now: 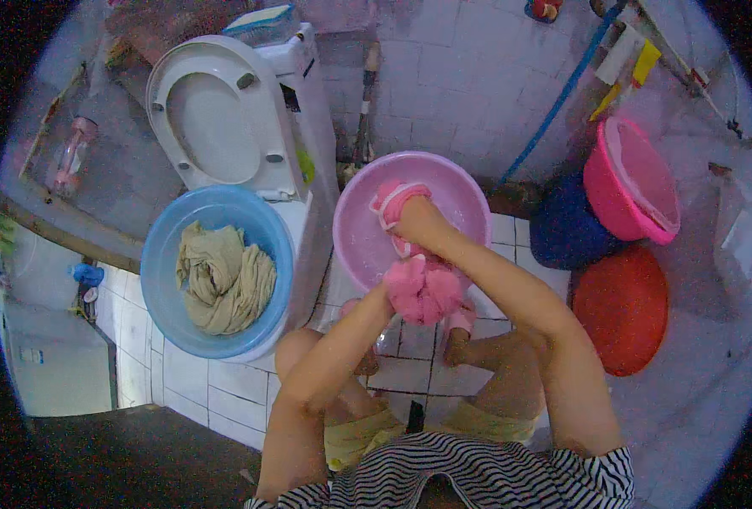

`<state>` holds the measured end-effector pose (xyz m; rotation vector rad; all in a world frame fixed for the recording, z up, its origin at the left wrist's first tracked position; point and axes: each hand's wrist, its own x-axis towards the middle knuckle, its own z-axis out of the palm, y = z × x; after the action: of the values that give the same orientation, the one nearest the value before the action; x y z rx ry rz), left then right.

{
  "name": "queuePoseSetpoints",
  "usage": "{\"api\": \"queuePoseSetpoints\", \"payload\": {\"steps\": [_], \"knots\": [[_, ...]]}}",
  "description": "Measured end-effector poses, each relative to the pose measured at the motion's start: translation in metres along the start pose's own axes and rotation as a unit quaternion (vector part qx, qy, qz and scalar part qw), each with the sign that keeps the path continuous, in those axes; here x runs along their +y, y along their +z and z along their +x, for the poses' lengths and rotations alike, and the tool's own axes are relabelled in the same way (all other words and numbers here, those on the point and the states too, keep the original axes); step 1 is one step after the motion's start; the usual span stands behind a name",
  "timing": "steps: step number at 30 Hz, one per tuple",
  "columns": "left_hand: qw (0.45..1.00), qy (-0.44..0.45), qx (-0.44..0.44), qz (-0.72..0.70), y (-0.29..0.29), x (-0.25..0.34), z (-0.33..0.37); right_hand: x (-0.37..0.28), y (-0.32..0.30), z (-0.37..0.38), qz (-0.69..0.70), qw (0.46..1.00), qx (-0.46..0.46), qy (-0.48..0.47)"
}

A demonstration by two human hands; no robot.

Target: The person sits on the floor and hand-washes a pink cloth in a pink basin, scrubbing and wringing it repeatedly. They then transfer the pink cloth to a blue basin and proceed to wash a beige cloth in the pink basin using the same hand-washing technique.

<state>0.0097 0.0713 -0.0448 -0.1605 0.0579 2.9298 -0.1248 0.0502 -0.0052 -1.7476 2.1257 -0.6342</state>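
A pink cloth with white trim (424,291) hangs partly over the near rim of a pink-purple basin (342,242), its other end inside. Bunched pink cloth covers most of my left hand (389,290), which is closed on it at the near rim; the fingers are hidden. Inside the basin, my right hand (420,222) grips the trimmed part of the cloth. Whether it is one piece or two, I cannot tell. Some liquid seems to lie at the bottom of the basin.
On the left, a blue basin (157,293) with a beige cloth (223,280) rests on a toilet with a raised seat (160,93). To the right are a bright pink basin (601,182), a dark blue bucket (567,225) and a red basin (626,310). A blue hose (562,97) runs down the wall.
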Motion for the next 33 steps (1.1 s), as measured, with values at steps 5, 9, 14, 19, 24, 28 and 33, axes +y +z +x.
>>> {"api": "queuePoseSetpoints", "payload": {"steps": [5, 9, 14, 19, 24, 28, 33], "knots": [[0.913, 0.179, 0.295, 0.218, 0.063, -0.015, -0.034, -0.018, -0.027, -0.002, -0.002, 0.995, -0.062, 0.077], [0.959, 0.244, 0.146, -0.017, 0.088, -0.009, -0.05, -0.033, -0.038, -0.012, 0.085, 0.99, -0.064, 0.088], [0.97, 0.228, 0.081, 0.011, 0.074, -0.01, -0.057, -0.034, -0.029, -0.024, 0.265, 0.948, -0.121, 0.126], [0.968, 0.222, 0.095, 0.068, 0.068, -0.02, -0.066, -0.056, -0.064, -0.027, 0.46, 0.819, -0.292, 0.181], [0.967, 0.211, 0.109, 0.096, 0.067, -0.016, -0.062, -0.086, -0.103, -0.025, -0.106, 0.932, -0.329, 0.112], [0.962, 0.206, 0.125, 0.125, 0.065, -0.015, -0.051, -0.021, -0.082, -0.025, 0.18, 0.93, -0.312, 0.077], [0.95, 0.224, 0.161, 0.145, 0.06, -0.002, -0.052, 0.018, -0.095, -0.049, 0.43, 0.862, -0.236, 0.129]]}}
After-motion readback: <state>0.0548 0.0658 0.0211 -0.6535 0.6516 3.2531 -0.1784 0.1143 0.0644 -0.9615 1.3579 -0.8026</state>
